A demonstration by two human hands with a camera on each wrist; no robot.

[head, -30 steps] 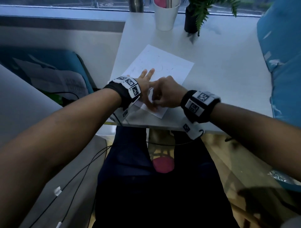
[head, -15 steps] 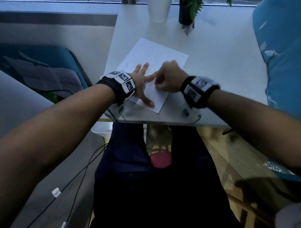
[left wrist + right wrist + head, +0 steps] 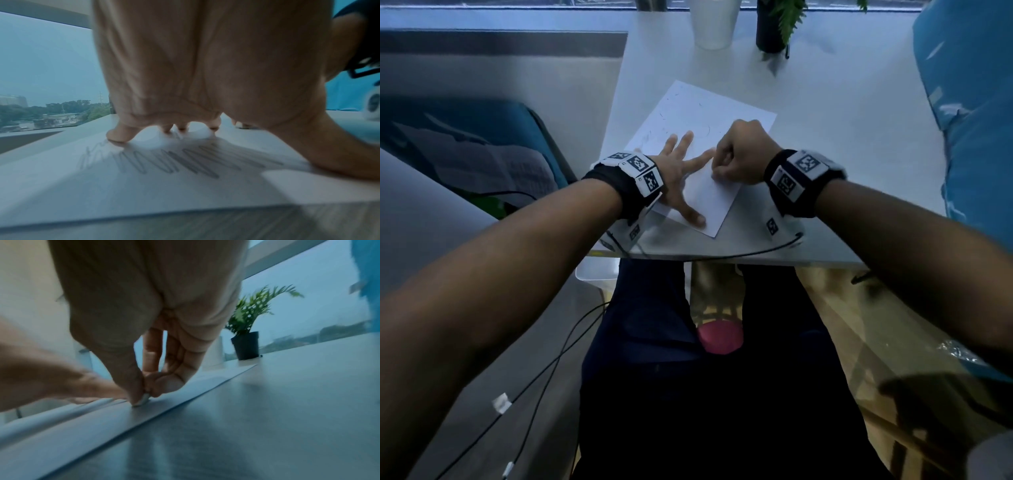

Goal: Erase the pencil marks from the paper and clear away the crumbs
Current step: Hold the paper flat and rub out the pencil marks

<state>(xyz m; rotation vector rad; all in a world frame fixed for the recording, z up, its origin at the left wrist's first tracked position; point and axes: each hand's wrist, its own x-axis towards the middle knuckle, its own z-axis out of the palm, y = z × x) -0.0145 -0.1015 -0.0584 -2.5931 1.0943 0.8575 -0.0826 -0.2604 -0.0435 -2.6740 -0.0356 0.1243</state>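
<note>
A white sheet of paper (image 3: 698, 113) lies slanted on the white table (image 3: 842, 154). My left hand (image 3: 681, 171) is spread flat on the sheet, fingertips (image 3: 117, 136) pressing down beside a dark pencil scribble (image 3: 174, 160). Thin pencil marks (image 3: 702, 132) dot the far half of the sheet. My right hand (image 3: 739, 154) is curled into a fist just right of the left, and it pinches a small pale eraser (image 3: 144, 400) whose tip touches the paper (image 3: 82, 426). The rest of the eraser is hidden by the fingers.
A white cup (image 3: 714, 24) and a small plant in a black pot (image 3: 774, 31) stand at the table's far edge by the window. A blue cushion (image 3: 972, 120) borders the table on the right. The near table edge (image 3: 722, 258) runs just below my wrists.
My right hand with the eraser has slid away from me along the paper, then slightly back toward the left index finger. The left hand stays spread on the sheet.
</note>
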